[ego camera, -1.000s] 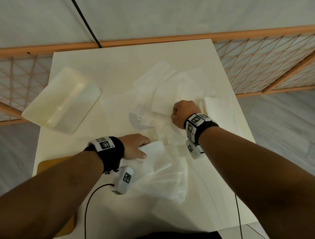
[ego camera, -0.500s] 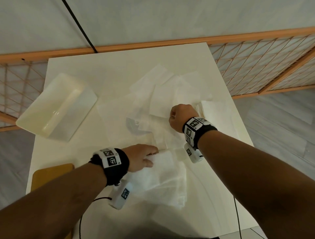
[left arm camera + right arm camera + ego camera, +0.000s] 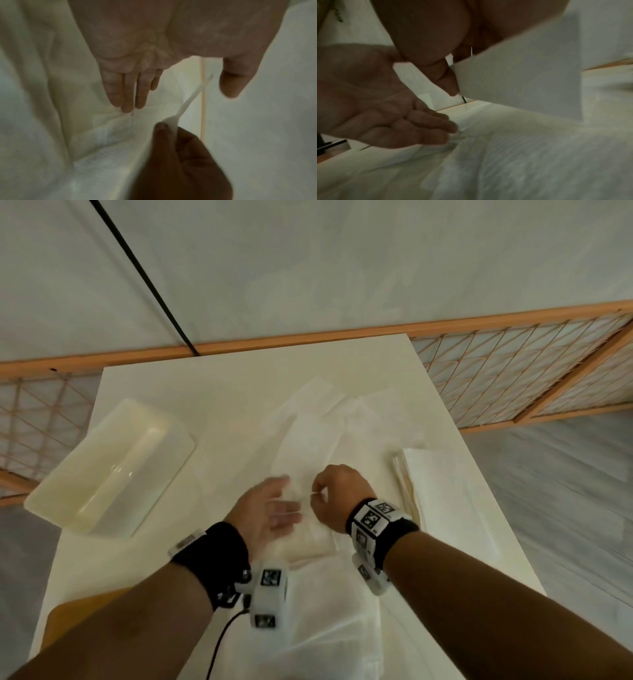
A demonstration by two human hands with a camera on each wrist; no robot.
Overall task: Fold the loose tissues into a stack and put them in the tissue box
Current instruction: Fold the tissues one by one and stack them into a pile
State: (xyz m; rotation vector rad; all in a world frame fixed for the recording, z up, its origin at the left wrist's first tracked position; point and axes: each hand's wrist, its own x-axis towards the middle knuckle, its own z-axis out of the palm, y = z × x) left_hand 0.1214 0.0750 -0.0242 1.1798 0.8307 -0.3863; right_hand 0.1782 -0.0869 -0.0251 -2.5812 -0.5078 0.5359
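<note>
- Right hand (image 3: 334, 496) pinches the edge of one tissue (image 3: 518, 81) between thumb and curled fingers, lifted off the pile; likely swinging it over to make a fold.
- Left hand (image 3: 265, 513) flat, fingers straight and together, thumb apart; fingertips (image 3: 126, 106) touch the sheet underneath, probably as an anchor so it doesn't slide while the other side folds.
- Loose tissues (image 3: 318, 419) spread overlapping across mid-table; exact count can't be told, several at least. More white sheets (image 3: 329, 621) lie near the table's front edge.
- One folded stack (image 3: 435, 474) sits right of the hands, near the table's right edge, probably parked there for finished folds.
- One tissue box (image 3: 109, 467), open side up, far left on the table (image 3: 222, 378), apart from the tissues; nothing visible inside, so the boxing step looks not yet done.
- One brown board (image 3: 72, 614) under the left forearm, partly hidden.
- Two hands, both with wrist cameras.
</note>
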